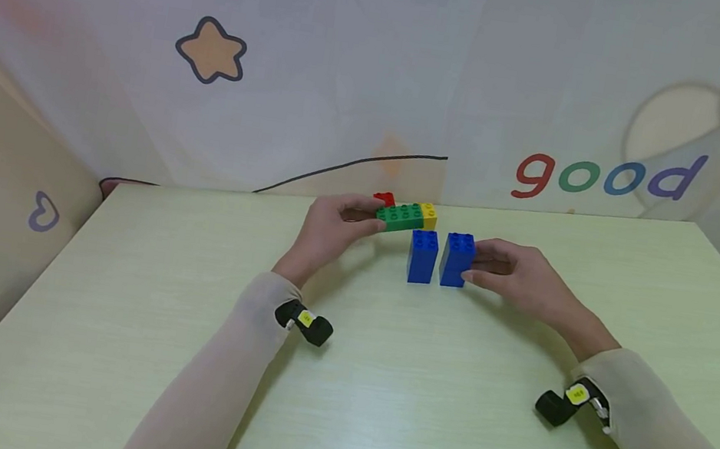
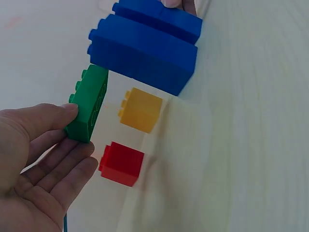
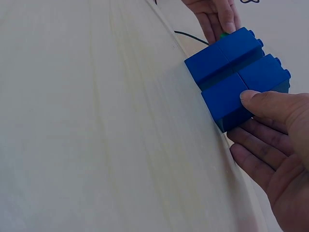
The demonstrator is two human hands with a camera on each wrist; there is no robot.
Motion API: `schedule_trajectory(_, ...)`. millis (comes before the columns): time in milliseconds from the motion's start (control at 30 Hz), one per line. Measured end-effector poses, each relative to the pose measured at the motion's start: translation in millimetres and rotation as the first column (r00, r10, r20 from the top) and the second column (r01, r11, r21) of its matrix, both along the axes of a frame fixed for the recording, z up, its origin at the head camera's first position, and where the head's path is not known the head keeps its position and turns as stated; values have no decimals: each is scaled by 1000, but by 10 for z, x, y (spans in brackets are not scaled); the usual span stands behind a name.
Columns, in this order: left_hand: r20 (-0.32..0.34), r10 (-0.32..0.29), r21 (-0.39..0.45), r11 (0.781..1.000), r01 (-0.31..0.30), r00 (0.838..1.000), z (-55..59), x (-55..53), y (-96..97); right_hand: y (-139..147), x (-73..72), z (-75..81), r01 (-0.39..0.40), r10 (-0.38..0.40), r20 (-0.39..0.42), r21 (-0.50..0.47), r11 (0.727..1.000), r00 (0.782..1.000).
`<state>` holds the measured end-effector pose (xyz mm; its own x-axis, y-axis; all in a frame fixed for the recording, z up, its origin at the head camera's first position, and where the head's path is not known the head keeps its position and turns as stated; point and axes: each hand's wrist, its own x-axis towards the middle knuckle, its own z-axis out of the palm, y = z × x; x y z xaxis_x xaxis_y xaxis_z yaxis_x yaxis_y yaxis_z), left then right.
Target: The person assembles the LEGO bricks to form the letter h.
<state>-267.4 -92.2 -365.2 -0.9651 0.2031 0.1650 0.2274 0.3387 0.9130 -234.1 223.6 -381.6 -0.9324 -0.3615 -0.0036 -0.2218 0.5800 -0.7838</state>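
My left hand [image 1: 333, 230] pinches a green toy building brick [image 1: 400, 220] by its left end, thumb on the near side. In the left wrist view the green brick [image 2: 89, 102] is held up off the table, its studs facing the wall. Two blue brick towers [image 1: 422, 262], each two bricks high, stand upright side by side with a narrow gap. My right hand [image 1: 526, 279] grips the right blue tower [image 1: 456, 262], thumb on its near face and fingers behind. The green brick's right end comes close over the left tower in the head view.
Behind the green brick stand a yellow brick [image 2: 141, 110] and a red brick [image 2: 122, 163], apart from each other near the table's back edge. A printed cloth wall [image 1: 356, 61] rises behind the pale table [image 1: 339, 408]. Each sleeve cuff carries a small black wrist camera [image 1: 305, 322].
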Motion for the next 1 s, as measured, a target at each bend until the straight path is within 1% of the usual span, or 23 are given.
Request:
schedule_trajectory(167, -22, -8, 22, 1000, 9, 1000, 77, 31, 33, 9, 0, -6, -4, 4, -4, -4, 1000, 1000)
schedule_trajectory(400, -64, -42, 70, 996, 46, 997, 167, 101, 97, 12, -4, -15, -4, 4, -6, -5, 1000, 1000)
schedule_trajectory(600, -97, -64, 57, 996, 69, 993, 228, 163, 158, 7, -6, -12, 2, -2, -4, -2, 1000, 1000)
schedule_trajectory(767, -114, -84, 33, 996, 88, 990, 251, 197, 202, 7, -5, -6, 1, -1, -3, -6, 1000, 1000)
schedule_trajectory(1000, -125, -128, 24, 991, 132, 984, 240, 219, 258, 12, -10, -8, -2, 2, -2, -10, 1000, 1000)
